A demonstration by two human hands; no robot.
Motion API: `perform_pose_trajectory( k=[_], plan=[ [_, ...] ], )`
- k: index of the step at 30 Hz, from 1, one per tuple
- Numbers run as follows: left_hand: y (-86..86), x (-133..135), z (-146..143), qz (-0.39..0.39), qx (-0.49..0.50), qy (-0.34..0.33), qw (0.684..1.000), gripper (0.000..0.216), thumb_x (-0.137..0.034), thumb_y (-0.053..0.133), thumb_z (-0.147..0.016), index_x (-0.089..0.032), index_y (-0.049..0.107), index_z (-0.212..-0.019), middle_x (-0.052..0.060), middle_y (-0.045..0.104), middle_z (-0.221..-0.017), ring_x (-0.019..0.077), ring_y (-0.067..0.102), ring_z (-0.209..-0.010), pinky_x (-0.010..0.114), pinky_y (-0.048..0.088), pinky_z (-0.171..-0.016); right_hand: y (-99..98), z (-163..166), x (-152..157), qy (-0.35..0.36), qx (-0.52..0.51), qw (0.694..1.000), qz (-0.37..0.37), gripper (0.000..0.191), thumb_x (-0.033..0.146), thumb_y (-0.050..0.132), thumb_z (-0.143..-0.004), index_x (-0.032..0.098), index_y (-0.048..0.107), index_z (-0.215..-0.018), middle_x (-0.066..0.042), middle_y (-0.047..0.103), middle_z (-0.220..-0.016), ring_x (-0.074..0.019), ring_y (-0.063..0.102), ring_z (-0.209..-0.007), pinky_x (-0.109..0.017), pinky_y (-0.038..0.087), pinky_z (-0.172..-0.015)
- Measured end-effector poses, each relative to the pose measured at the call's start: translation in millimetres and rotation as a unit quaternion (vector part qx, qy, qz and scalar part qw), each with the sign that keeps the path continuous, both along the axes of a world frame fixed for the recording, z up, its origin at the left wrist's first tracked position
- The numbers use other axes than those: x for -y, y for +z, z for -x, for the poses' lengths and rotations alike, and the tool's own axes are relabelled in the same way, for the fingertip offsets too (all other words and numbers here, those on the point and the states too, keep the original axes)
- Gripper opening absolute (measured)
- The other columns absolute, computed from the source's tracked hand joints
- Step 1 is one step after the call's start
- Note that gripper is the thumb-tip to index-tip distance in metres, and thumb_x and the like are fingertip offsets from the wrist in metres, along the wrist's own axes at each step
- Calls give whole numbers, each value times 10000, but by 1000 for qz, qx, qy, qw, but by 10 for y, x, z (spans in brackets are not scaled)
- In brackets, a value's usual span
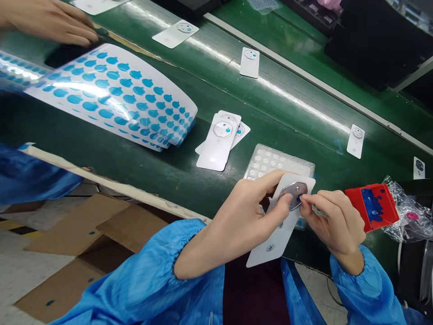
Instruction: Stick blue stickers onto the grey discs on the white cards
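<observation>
My left hand (252,216) grips a white phone back cover (272,243) by its upper end, tilted above the table edge. The thumb presses beside the octagonal silver camera plate (293,190) on it. My right hand (334,219) is closed in a pinch, its fingertips touching that plate at a small blue film dot (299,197). Whether the fingertips grip the dot is hidden. Partly behind the held cover lies a clear plastic tray (259,155) with rows of round white pieces. Left of the tray, white back covers (213,151) lie stacked, a blue dot on their camera plates.
A curled sheet of blue stickers (135,104) lies left, by a co-worker's hand (50,22). On the right sit a red tray (389,212) with blue film bits and a crumpled clear bag (412,216). Several single covers (249,63) lie along the green conveyor (297,108). Cardboard (74,225) lies below.
</observation>
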State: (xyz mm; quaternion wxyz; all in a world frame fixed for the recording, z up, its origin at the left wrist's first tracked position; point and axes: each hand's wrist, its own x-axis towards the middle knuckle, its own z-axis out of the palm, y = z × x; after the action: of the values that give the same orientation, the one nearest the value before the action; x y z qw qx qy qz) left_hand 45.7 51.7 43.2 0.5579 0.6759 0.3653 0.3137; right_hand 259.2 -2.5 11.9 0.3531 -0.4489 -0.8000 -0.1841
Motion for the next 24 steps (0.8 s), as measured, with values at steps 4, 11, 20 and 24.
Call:
perform_pose_trajectory(
  k=[4, 11, 20, 24],
  plan=[
    [-2, 5, -3, 9, 9, -8, 1000, 183, -261, 579, -1048, -185, 695, -930, -15, 642, -708, 116, 568, -562, 208, 369, -430, 25, -9, 0, 5, 29, 999, -28, 241, 61, 839, -889, 204, 754, -1064, -1, 742, -780, -156, 685, -625, -301, 546, -546],
    [6, 18, -12, 11, 20, -2, 1000, 163, -220, 589, -1039, -178, 746, -1030, -20, 665, -712, 119, 587, -583, 204, 429, -462, 74, -49, 52, 10, 46, 999, -15, 294, 90, 876, -868, 226, 778, -1110, 9, 765, -814, -161, 712, -649, -288, 586, -547],
    [-12, 21, -23, 30, 52, -6, 998, 222, -227, 594, -1026, -178, 785, -1128, -4, 701, -735, 131, 608, -573, 217, 433, -448, 90, -77, 46, 21, 52, 998, -6, 203, 87, 833, -908, 221, 746, -1034, 11, 752, -789, -156, 698, -636, -295, 579, -541],
    [-3, 25, -15, 42, 62, -13, 997, 218, -224, 594, -1026, -177, 787, -1118, -12, 675, -707, 128, 594, -563, 217, 434, -447, 80, -99, 39, 35, 43, 998, -4, 166, 98, 814, -928, 209, 728, -1016, 3, 748, -782, -157, 681, -631, -309, 570, -535]
  ],
)
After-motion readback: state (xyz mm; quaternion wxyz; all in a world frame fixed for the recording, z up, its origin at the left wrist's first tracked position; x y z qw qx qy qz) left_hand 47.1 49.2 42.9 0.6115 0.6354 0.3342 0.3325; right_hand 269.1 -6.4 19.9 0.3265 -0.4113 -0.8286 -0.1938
